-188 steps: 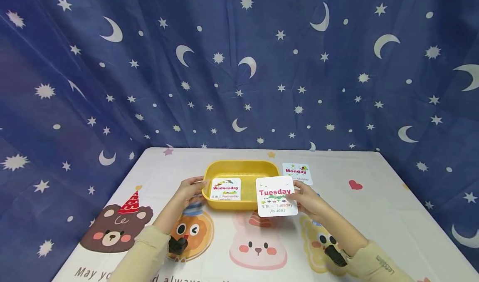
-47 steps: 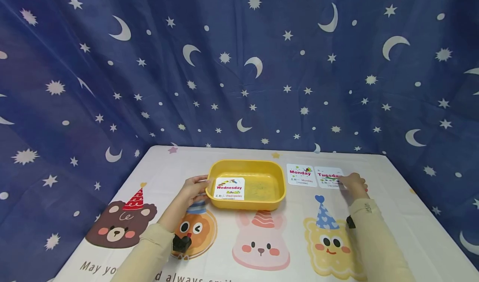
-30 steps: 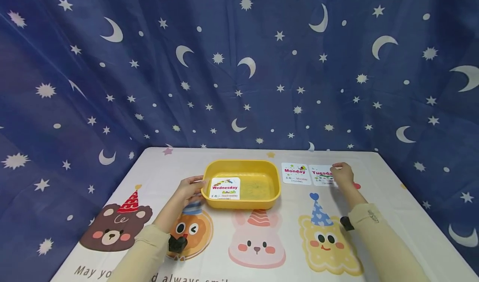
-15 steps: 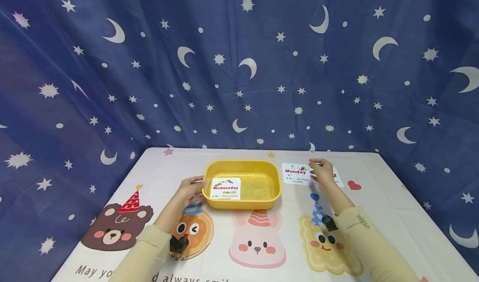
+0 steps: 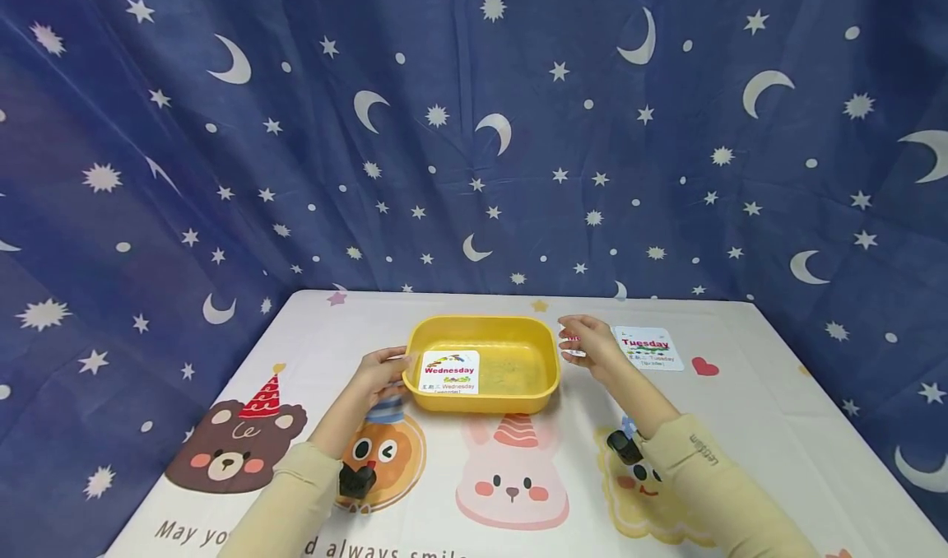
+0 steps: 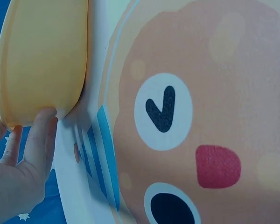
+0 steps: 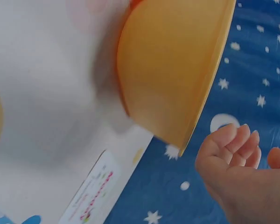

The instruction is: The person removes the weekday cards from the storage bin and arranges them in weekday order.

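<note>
A yellow plastic tray (image 5: 518,402) stands on the table with a Wednesday card (image 5: 449,372) lying in its left half. My left hand (image 5: 380,374) holds the tray's left end, and in the left wrist view its fingers (image 6: 37,135) lie against the outer wall with the thumb at the rim. Just off the tray's right end is my right hand (image 5: 592,344), fingers loosely bent and nothing in them. It covers most of the Monday card (image 5: 574,338) in the head view; the right wrist view shows more of that card (image 7: 93,189). The Tuesday card (image 5: 648,349) lies right of the hand.
A white tablecloth (image 5: 748,426) printed with cartoon animals covers the table. Behind and beside it hangs a dark blue curtain (image 5: 474,171) with stars and moons. Black wrist cameras sit on both sleeves.
The Tuesday card went from my right hand to the table, beside Monday. That hand then let go and moved left over the Monday card toward the tray. My left hand stays on the tray.
</note>
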The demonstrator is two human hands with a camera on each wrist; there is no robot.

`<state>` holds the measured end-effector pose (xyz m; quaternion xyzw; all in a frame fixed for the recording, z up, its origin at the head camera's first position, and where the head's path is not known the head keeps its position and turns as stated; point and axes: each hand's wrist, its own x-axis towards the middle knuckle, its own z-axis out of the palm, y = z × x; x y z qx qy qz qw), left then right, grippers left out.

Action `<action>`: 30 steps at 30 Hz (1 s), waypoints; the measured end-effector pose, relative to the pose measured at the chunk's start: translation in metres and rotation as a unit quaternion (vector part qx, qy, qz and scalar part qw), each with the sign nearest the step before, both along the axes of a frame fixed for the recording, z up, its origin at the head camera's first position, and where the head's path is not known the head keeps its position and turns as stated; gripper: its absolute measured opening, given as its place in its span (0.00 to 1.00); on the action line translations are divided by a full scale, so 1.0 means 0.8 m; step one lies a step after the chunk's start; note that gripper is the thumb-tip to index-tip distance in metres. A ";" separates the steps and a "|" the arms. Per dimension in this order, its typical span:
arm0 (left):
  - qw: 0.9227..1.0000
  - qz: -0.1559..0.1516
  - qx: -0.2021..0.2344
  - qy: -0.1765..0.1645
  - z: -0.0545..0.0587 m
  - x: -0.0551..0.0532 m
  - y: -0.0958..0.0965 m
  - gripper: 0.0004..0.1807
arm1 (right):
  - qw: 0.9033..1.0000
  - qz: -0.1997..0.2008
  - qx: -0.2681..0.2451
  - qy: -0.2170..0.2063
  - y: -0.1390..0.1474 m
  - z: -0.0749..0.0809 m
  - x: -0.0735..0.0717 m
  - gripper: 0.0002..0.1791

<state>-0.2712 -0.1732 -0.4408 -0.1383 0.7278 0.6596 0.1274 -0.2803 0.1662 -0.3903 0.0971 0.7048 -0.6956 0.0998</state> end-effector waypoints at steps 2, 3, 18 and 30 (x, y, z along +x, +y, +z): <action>1.000 0.000 -0.002 -0.001 0.001 0.000 0.000 0.24 | 1.000 0.026 0.015 -0.002 -0.012 0.001 0.002 0.16; 1.000 0.000 -0.002 0.000 0.001 0.000 0.000 0.24 | 0.999 0.035 0.022 -0.001 -0.018 0.001 0.002 0.17; 1.000 0.000 -0.003 0.000 0.001 0.000 -0.004 0.25 | 0.988 0.140 0.068 -0.002 -0.076 -0.030 -0.003 0.21; 1.000 0.003 -0.005 -0.005 0.000 0.000 0.000 0.25 | 0.985 0.140 0.074 -0.069 -0.109 -0.058 -0.015 0.19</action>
